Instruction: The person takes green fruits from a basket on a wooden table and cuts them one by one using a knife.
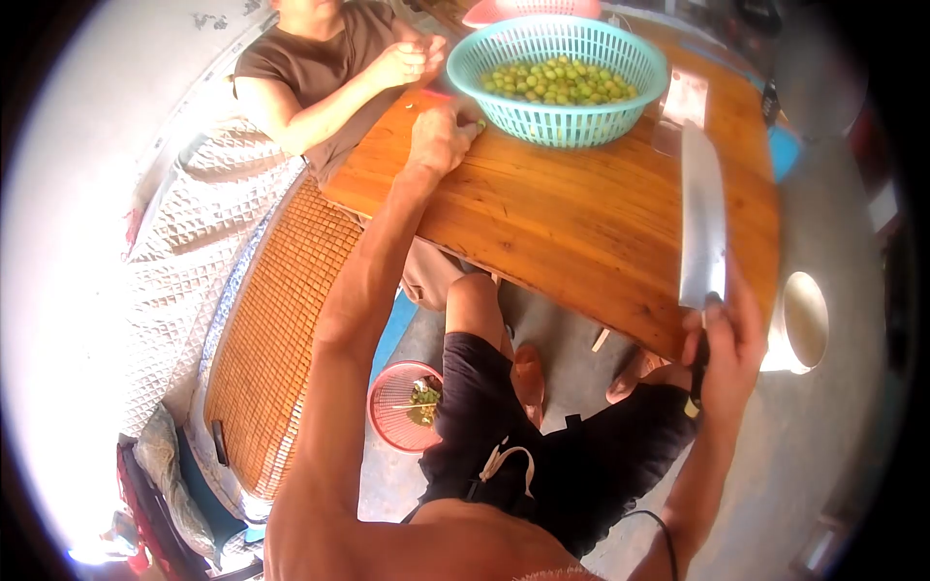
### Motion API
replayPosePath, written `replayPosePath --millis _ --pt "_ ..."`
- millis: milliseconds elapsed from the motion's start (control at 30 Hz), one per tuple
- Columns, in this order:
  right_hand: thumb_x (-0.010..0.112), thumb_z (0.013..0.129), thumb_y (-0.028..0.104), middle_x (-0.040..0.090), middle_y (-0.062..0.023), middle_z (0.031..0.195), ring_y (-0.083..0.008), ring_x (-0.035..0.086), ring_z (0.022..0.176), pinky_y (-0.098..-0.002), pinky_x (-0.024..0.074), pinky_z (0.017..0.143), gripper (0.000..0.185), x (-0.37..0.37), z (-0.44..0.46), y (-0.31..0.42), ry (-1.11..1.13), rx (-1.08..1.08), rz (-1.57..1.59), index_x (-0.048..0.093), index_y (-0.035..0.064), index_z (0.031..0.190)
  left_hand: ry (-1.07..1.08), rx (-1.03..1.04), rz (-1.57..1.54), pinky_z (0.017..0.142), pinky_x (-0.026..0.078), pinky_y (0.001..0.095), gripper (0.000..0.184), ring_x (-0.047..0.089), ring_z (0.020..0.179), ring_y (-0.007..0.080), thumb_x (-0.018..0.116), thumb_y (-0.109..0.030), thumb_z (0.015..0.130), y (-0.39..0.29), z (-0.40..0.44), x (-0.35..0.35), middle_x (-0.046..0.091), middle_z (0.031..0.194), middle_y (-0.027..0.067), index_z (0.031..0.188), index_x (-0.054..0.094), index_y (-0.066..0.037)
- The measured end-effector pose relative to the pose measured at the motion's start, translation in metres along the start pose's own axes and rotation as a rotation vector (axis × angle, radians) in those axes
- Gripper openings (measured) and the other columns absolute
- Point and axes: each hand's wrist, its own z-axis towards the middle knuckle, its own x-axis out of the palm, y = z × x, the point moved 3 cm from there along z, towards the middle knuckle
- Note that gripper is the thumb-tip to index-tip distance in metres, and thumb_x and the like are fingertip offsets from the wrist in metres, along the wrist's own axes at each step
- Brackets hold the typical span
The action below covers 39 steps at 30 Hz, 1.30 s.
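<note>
My right hand [731,339] is closed round the black handle of a large knife [703,218]. The broad blade points up and away from me, over the right side of the wooden table [581,223]. At the table's left edge, my left hand [442,140] is closed, its fingers curled round a small green fruit [480,124] that shows only in part. Just right of that hand stands a turquoise slatted basket [572,126] holding many small yellow-green fruits [557,81].
Across the table's left corner sits another person [334,77], hands raised together near the basket. A pink basket [528,10] stands behind the turquoise one. On the floor are a red bin [387,412] with scraps and a white bucket [802,324]. A woven mat [276,339] covers the seat at left.
</note>
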Motion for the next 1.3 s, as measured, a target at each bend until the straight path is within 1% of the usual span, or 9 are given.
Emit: replayPosePath --millis 400,533,600,667,733,900,1167,1233,1300 --pt "0.049 0.100 0.002 0.065 -0.0070 0.080 -0.0063 0.049 0.053 -0.0200 0.0400 0.052 0.050 0.000 0.000 0.006 -0.044 -0.023 0.073 0.047 -0.0015 0.150 -0.050 -0.013 -0.025 0.077 0.055 0.0383 0.023 0.071 0.081 0.0224 0.081 -0.028 0.082 0.019 0.010 -0.005 0.075 0.085 0.0104 0.094 0.075 -0.008" --pt "0.050 0.100 0.001 0.065 -0.0065 0.079 -0.0061 0.049 0.053 -0.0199 0.0397 0.051 0.050 -0.001 -0.001 0.004 -0.048 -0.030 0.078 0.047 -0.0023 0.149 -0.216 0.016 -0.340 0.072 0.055 0.0299 0.016 0.066 0.078 0.0156 0.075 -0.012 0.090 0.026 0.025 -0.023 0.072 0.089 0.0061 0.103 0.072 -0.004" --pt "0.048 0.101 0.006 0.060 -0.0052 0.076 -0.0071 0.048 0.054 -0.0199 0.0383 0.052 0.051 0.001 -0.002 0.003 -0.028 -0.019 0.016 0.046 0.0030 0.152 -0.385 0.377 -0.611 0.077 0.054 0.0271 0.012 0.066 0.084 0.0098 0.076 -0.007 0.088 -0.018 0.033 -0.055 0.072 0.090 0.0032 0.097 0.071 -0.002" --pt "0.048 0.101 0.006 0.060 -0.0051 0.076 -0.0071 0.049 0.054 -0.0199 0.0387 0.052 0.051 0.002 -0.001 0.002 -0.022 -0.008 0.010 0.046 0.0031 0.152 -0.157 0.079 -0.502 0.073 0.055 0.0284 0.018 0.067 0.082 0.0167 0.071 -0.005 0.090 -0.056 0.043 -0.066 0.073 0.094 0.0065 0.108 0.071 -0.004" --pt "0.048 0.101 0.006 0.061 -0.0051 0.076 -0.0071 0.049 0.054 -0.0200 0.0391 0.052 0.051 0.002 -0.002 0.002 -0.021 0.001 0.002 0.046 0.0032 0.152 0.068 0.353 -0.117 0.081 0.057 0.0338 0.022 0.069 0.089 0.0207 0.069 -0.009 0.091 -0.085 0.067 -0.050 0.074 0.098 0.0085 0.113 0.071 -0.006" --pt "0.049 0.100 0.003 0.063 -0.0063 0.076 -0.0072 0.049 0.054 -0.0202 0.0404 0.051 0.052 -0.002 -0.003 -0.001 -0.038 0.000 0.067 0.046 0.0032 0.152 0.615 0.281 0.475 0.094 0.052 0.0357 0.024 0.067 0.104 0.0250 0.066 -0.013 0.091 -0.150 0.073 0.013 0.072 0.114 0.0113 0.113 0.072 -0.005" --pt "0.048 0.100 0.002 0.062 -0.0070 0.076 -0.0078 0.049 0.054 -0.0206 0.0404 0.052 0.052 -0.002 -0.001 0.004 0.000 -0.008 0.129 0.046 0.0022 0.152 0.816 0.101 0.364 0.095 0.052 0.0418 0.034 0.066 0.104 0.0266 0.063 -0.018 0.093 -0.143 0.080 0.041 0.069 0.123 0.0116 0.124 0.071 -0.012" --pt "0.048 0.100 0.002 0.062 -0.0070 0.076 -0.0078 0.049 0.054 -0.0206 0.0404 0.052 0.052 -0.003 -0.002 0.003 -0.013 0.004 0.147 0.047 0.0018 0.151 0.564 0.346 0.280 0.087 0.054 0.0371 0.023 0.067 0.092 0.0208 0.067 -0.011 0.091 -0.144 0.079 0.030 0.072 0.110 0.0109 0.113 0.073 -0.005" --pt "0.048 0.100 0.002 0.062 -0.0071 0.077 -0.0077 0.048 0.054 -0.0207 0.0403 0.052 0.051 -0.004 -0.001 0.001 -0.016 -0.015 0.141 0.047 0.0017 0.151 0.563 0.239 0.084 0.084 0.054 0.0348 0.022 0.067 0.089 0.0189 0.068 -0.009 0.091 -0.146 0.080 0.012 0.072 0.108 0.0097 0.112 0.073 -0.005"
